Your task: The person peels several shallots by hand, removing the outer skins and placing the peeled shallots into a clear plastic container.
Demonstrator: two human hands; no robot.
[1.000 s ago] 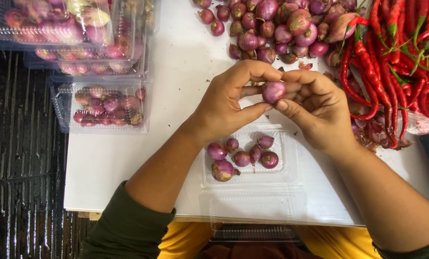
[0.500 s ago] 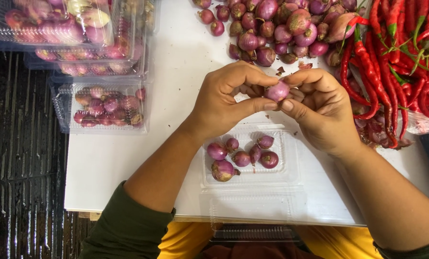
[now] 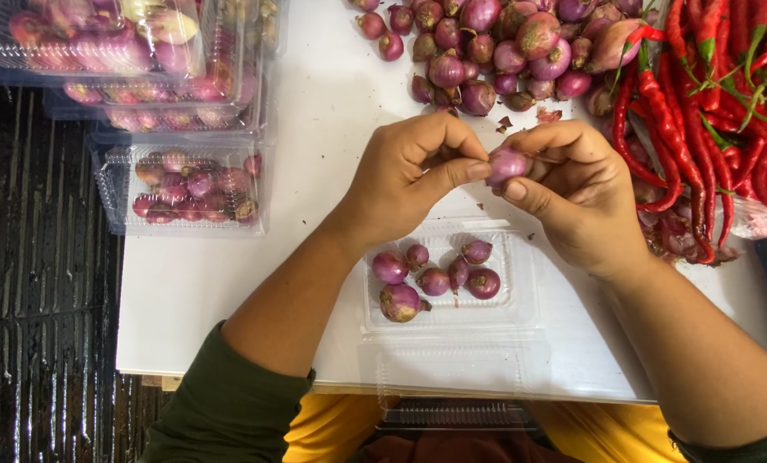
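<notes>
I see both hands meet mid-frame: my left hand [image 3: 409, 176] and right hand [image 3: 572, 193] pinch one shallot [image 3: 508, 163] together, directly above the open clear tray [image 3: 521, 283].

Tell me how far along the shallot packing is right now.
Done: closed clear boxes of shallots sit stacked at the left. In hand: the left hand and right hand pinch one shallot above the open tray, which has about six inside. Left: a loose shallot pile by the red chillies, and room in the tray.
</notes>
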